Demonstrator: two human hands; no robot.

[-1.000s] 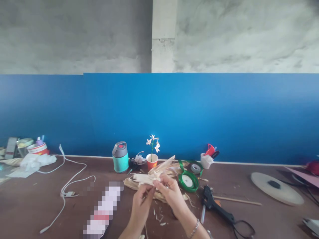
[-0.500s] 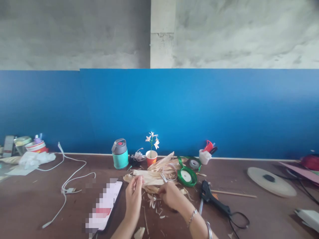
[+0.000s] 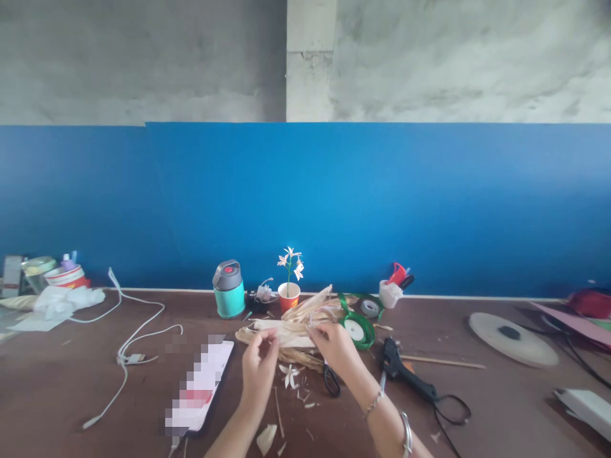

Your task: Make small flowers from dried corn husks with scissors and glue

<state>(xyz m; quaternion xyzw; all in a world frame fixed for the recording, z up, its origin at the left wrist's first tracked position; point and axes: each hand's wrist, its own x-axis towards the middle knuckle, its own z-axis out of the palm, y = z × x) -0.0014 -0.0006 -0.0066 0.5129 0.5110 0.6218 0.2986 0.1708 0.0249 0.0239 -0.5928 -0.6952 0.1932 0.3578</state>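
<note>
Left hand [image 3: 258, 362]: yours hangs over the near left side of the husks [image 3: 289, 334], thumb and fingertips drawn together; whether they pinch anything, I can't tell.
Right hand [image 3: 333, 346]: now at the right of the husks, fingers bent, thumb close against them; I can't tell what's in that grip.
Flower [image 3: 289, 376]: loose and white, there on the table [image 3: 119, 439] between your wrists, scraps [image 3: 310, 405] just nearer you.
In your way: a black loop [image 3: 331, 380] close by your right wrist, green ribbon [image 3: 367, 334] beyond that hand, glue gun [image 3: 405, 374] off right.
Far side: cup [image 3: 289, 304] with a sprig [image 3: 298, 271] just behind the husks, bottle [image 3: 230, 300] to its left.
Left side: phone [image 3: 205, 385] slanted near your forearm, cable [image 3: 136, 359] farther out.
Back edge: table ends at the blue partition [image 3: 305, 191].
Open room: brown tabletop shows between phone and cable, and again from glue gun to white box [image 3: 585, 407].
</note>
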